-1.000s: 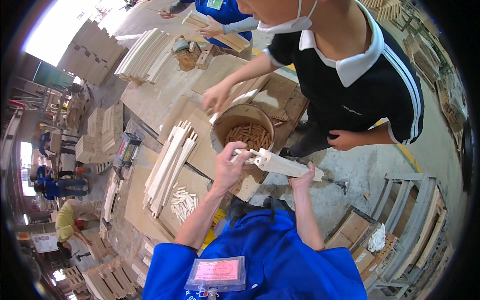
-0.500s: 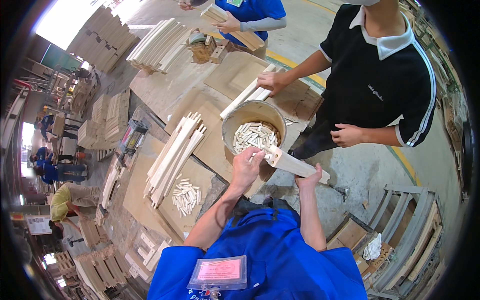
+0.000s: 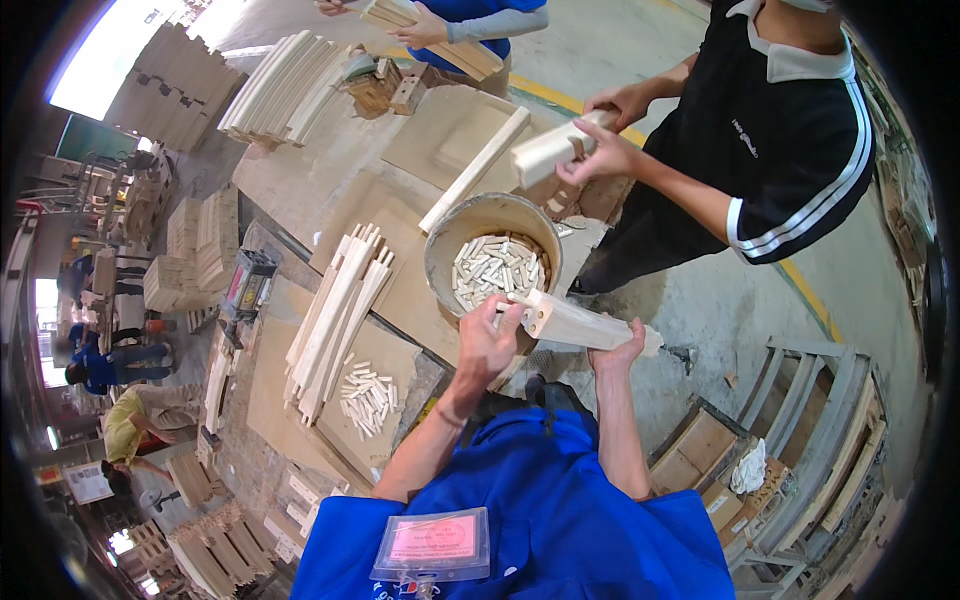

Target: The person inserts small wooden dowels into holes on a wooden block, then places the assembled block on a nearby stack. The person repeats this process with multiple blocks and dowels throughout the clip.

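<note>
My right hand (image 3: 618, 350) grips a pale wooden bar (image 3: 578, 326) near its far right end. The bar's other end, with round holes in it, points at my left hand (image 3: 488, 342). That hand's fingers are pinched on a short wooden dowel (image 3: 503, 307) right at the bar's end face; how deep the dowel sits, if at all, I cannot tell. Just beyond stands a round bucket (image 3: 437, 250) with many loose dowels (image 3: 492, 268) inside. Left of it, a small heap of dowels (image 3: 368, 398) lies on the board beside a bundle of wooden bars (image 3: 340, 310).
Across the table, a person in a black shirt (image 3: 790, 150) holds wooden pieces (image 3: 555, 150). Another in blue (image 3: 470, 20) carries bars at the back. One long bar (image 3: 475, 170) lies behind the bucket. A grey pallet (image 3: 800, 400) and cardboard boxes (image 3: 735, 505) are at the right.
The person in black has lifted wooden pieces off the table and now holds them with both hands. My hands keep the bar and dowel in nearly the same place; the view has shifted slightly.
</note>
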### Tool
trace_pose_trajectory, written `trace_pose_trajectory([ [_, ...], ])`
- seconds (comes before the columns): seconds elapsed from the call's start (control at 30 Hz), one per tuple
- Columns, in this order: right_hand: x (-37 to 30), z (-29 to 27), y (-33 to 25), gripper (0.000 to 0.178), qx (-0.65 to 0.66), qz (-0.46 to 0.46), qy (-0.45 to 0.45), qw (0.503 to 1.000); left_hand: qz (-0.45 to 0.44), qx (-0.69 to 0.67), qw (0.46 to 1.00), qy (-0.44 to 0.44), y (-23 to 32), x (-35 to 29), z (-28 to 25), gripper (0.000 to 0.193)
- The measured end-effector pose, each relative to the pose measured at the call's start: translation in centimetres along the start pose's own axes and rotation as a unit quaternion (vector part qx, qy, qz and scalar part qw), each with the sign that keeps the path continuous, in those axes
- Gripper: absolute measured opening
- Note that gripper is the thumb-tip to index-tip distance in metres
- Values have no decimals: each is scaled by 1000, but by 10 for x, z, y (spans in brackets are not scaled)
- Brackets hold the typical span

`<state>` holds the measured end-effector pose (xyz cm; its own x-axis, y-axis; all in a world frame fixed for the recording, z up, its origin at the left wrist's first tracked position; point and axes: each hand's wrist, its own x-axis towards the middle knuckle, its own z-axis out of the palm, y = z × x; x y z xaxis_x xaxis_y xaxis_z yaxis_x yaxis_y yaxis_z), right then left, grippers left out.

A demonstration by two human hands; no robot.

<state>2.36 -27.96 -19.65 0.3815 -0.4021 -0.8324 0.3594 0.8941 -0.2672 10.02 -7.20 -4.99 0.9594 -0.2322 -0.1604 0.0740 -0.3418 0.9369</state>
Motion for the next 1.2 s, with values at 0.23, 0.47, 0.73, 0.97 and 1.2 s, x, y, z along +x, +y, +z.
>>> trace_pose_trajectory([
  [0.23, -8, 12, 7, 68, -24, -2, -5, 1000, 64, -50, 997, 12, 0, -8, -2, 18],
  [0.47, -8, 9, 12, 69, 2, -5, 13, 1000, 95, 26, 994, 38, 0, -1, 2, 16],
  [0.73, -1, 4, 5, 61, 26, 42, 18, 999, 103, -5, 995, -10, -11, 1, -1, 18],
  [0.97, -6, 2, 1, 55, 30, 41, 10, 999, 24, -49, 998, -17, -7, -5, -4, 16],
  [1.2, -11, -12, -9, 58, 37, 30, 7, 999, 127, 119, 984, -36, 4, -23, -15, 13],
])
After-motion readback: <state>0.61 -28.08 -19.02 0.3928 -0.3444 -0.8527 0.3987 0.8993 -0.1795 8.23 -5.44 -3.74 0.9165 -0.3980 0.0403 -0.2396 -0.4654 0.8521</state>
